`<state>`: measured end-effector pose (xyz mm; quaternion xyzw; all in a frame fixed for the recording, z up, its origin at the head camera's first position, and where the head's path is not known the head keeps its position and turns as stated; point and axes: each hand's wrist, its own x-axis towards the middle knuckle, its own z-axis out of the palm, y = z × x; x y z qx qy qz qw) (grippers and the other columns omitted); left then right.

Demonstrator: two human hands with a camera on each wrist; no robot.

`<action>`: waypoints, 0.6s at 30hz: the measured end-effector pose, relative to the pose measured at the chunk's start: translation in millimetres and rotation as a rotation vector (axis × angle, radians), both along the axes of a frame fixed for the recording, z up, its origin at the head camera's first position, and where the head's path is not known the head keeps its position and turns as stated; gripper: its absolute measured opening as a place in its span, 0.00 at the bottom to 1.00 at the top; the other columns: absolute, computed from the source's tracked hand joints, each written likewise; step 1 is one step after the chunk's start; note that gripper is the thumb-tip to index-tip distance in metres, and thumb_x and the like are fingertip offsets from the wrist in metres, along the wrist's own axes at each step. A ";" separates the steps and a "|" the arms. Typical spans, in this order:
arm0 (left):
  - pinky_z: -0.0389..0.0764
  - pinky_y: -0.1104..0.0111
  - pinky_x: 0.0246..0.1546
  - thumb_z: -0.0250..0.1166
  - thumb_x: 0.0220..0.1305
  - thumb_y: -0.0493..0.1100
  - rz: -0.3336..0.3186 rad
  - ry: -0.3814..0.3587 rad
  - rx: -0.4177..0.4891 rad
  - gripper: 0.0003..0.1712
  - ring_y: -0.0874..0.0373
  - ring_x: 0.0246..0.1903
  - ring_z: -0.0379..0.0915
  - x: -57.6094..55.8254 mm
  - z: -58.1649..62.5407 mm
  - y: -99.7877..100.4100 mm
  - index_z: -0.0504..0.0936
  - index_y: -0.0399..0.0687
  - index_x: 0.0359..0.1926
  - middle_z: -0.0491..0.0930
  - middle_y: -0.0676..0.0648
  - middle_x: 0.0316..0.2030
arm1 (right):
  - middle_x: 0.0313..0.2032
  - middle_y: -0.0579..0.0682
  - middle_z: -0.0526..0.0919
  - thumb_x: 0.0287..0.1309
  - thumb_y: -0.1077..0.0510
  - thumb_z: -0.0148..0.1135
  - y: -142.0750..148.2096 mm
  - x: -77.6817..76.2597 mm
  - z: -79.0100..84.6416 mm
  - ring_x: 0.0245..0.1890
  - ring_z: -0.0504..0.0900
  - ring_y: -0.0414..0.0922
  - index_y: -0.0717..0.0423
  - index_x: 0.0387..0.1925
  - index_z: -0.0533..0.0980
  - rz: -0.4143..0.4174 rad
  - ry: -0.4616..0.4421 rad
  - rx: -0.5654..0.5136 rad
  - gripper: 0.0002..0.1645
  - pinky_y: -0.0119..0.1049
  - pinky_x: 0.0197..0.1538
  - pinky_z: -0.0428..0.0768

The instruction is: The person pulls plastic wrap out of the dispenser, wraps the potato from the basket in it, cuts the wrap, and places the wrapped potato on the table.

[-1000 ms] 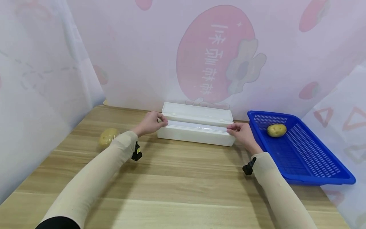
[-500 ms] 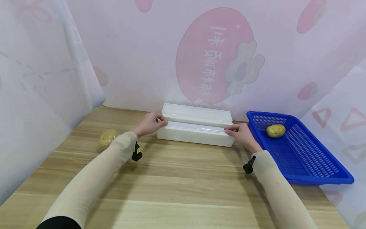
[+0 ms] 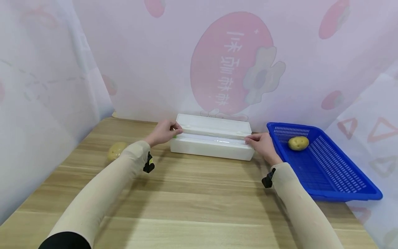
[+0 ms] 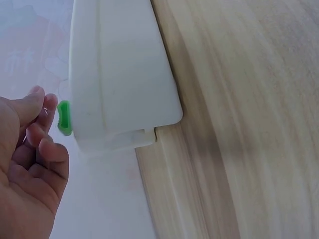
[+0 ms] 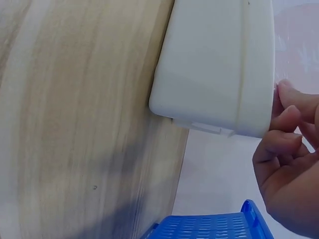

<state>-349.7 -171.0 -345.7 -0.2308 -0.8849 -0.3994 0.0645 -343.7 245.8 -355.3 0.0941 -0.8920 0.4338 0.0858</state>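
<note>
A long white cling film dispenser (image 3: 211, 150) lies at the back of the table, its lid (image 3: 214, 122) raised. Glossy clear cling film (image 3: 225, 140) shows along its top. My left hand (image 3: 163, 132) is at the left end, thumb and forefinger pinching the film's edge. Beside those fingers, a green slider (image 4: 64, 118) sticks out from the dispenser in the left wrist view. At the other end my right hand (image 3: 263, 147) pinches the film between thumb and fingers, right by the dispenser's edge (image 5: 256, 99). The film is barely visible at the fingertips.
To the right stands a blue perforated basket (image 3: 326, 196) with one potato (image 3: 298, 143) in it. A shiny, film-covered potato (image 3: 116, 151) rests on the wooden table (image 3: 192, 207) by my left forearm. A printed curtain (image 3: 149, 69) hangs close behind the dispenser.
Both hands keep their pinch and have risen slightly off the dispenser's top. Green now shows by the left fingertips. The head view has shifted a little; potatoes and basket stay in place.
</note>
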 end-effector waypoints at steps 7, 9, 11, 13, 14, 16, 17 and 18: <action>0.75 0.63 0.30 0.63 0.70 0.41 0.002 -0.026 -0.004 0.09 0.53 0.30 0.73 -1.2 7.1 -2.3 0.84 0.39 0.40 0.82 0.42 0.35 | 0.38 0.55 0.87 0.64 0.58 0.66 -1.1 0.3 9.0 0.41 0.82 0.48 0.62 0.41 0.85 -0.025 0.003 -0.003 0.11 0.36 0.40 0.79; 0.79 0.61 0.31 0.62 0.70 0.40 -0.011 -0.035 0.015 0.09 0.51 0.31 0.75 -2.9 9.1 -3.2 0.84 0.37 0.42 0.82 0.39 0.36 | 0.37 0.56 0.87 0.64 0.58 0.66 -2.5 0.5 12.4 0.40 0.83 0.49 0.63 0.41 0.85 -0.030 0.024 0.013 0.11 0.37 0.41 0.79; 0.82 0.59 0.33 0.62 0.70 0.40 -0.025 -0.046 0.044 0.10 0.47 0.32 0.77 -5.0 11.7 -4.5 0.83 0.35 0.42 0.82 0.37 0.37 | 0.36 0.55 0.87 0.64 0.58 0.66 -3.7 0.2 16.9 0.40 0.83 0.51 0.63 0.41 0.85 -0.036 0.038 0.022 0.11 0.39 0.41 0.79; 0.83 0.58 0.34 0.62 0.70 0.39 -0.042 -0.055 0.072 0.11 0.44 0.35 0.79 -6.2 15.7 -5.5 0.83 0.32 0.43 0.82 0.35 0.38 | 0.36 0.55 0.87 0.64 0.58 0.66 -4.2 -0.1 22.0 0.41 0.82 0.52 0.63 0.41 0.85 -0.037 0.045 0.033 0.12 0.41 0.41 0.78; 0.83 0.58 0.35 0.62 0.70 0.38 -0.047 -0.057 0.084 0.11 0.43 0.36 0.79 -6.4 17.8 -5.9 0.82 0.31 0.43 0.81 0.35 0.38 | 0.36 0.54 0.87 0.64 0.57 0.65 -4.2 -0.2 24.6 0.41 0.82 0.52 0.63 0.41 0.85 -0.036 0.049 0.038 0.12 0.41 0.41 0.78; 0.83 0.60 0.35 0.62 0.70 0.38 -0.043 -0.056 0.098 0.12 0.42 0.37 0.79 -5.6 22.0 -7.1 0.82 0.31 0.44 0.81 0.34 0.39 | 0.35 0.54 0.87 0.65 0.56 0.65 -3.6 -1.2 29.8 0.40 0.82 0.53 0.63 0.42 0.85 -0.032 0.060 0.051 0.13 0.41 0.40 0.78; 0.83 0.61 0.35 0.62 0.70 0.38 -0.038 -0.050 0.102 0.12 0.41 0.37 0.80 -4.8 24.3 -7.5 0.82 0.30 0.44 0.81 0.34 0.39 | 0.36 0.54 0.87 0.65 0.56 0.65 -3.6 -1.5 32.5 0.40 0.82 0.53 0.63 0.42 0.85 -0.031 0.068 0.060 0.13 0.40 0.39 0.78; 0.83 0.62 0.35 0.62 0.70 0.38 -0.031 -0.037 0.101 0.12 0.42 0.36 0.80 -4.4 25.9 -8.0 0.82 0.30 0.44 0.81 0.34 0.39 | 0.36 0.55 0.87 0.65 0.56 0.65 -3.7 -1.7 35.3 0.39 0.82 0.52 0.63 0.42 0.85 -0.031 0.076 0.069 0.13 0.39 0.38 0.78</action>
